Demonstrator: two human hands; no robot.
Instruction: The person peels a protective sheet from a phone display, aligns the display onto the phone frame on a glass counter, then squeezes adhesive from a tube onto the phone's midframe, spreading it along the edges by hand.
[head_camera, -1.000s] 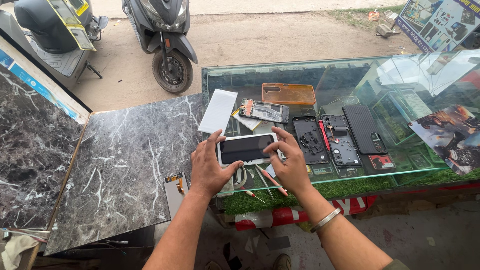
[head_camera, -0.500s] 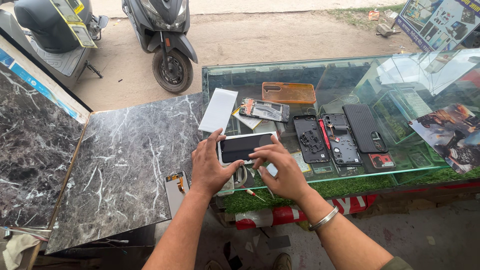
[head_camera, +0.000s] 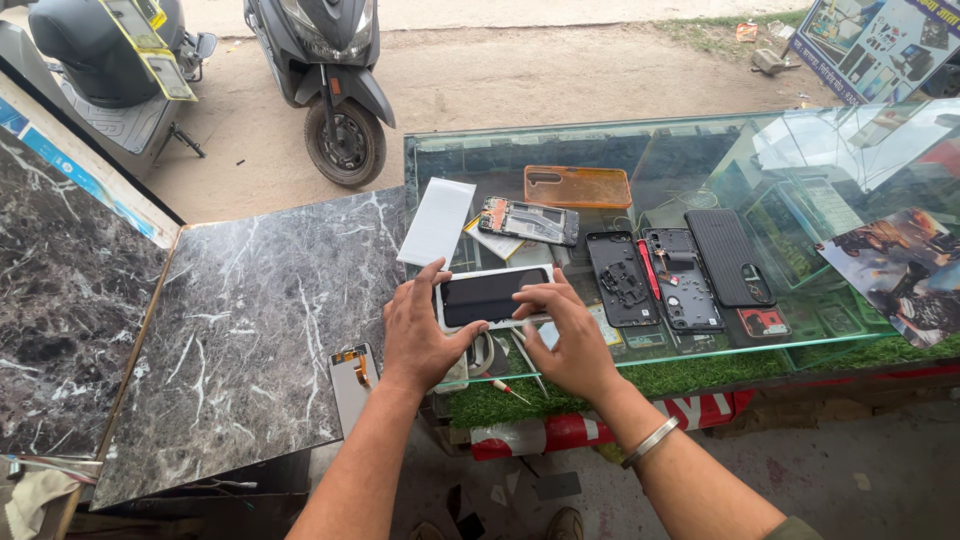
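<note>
While we are bending over the glass-topped display counter (head_camera: 700, 150), we are holding a white-framed phone with a dark screen (head_camera: 492, 297) flat on the glass near its front left corner. Our left hand (head_camera: 420, 335) is clasping the phone's left end, thumb under the lower edge and fingers over the top. Our right hand (head_camera: 572, 340) is resting curled fingertips on the right end, pressing rather than gripping. We are judging the phone light, stiff and thin, its glass face slick and easily cracked, so the framed edges look like the safest hold. An orange translucent phone case (head_camera: 578, 186), a bare circuit-board frame (head_camera: 528, 221) and a white rectangular sheet (head_camera: 437, 221) are lying just beyond; a black ribbed back cover (head_camera: 727, 255) is sitting to the right.
</note>
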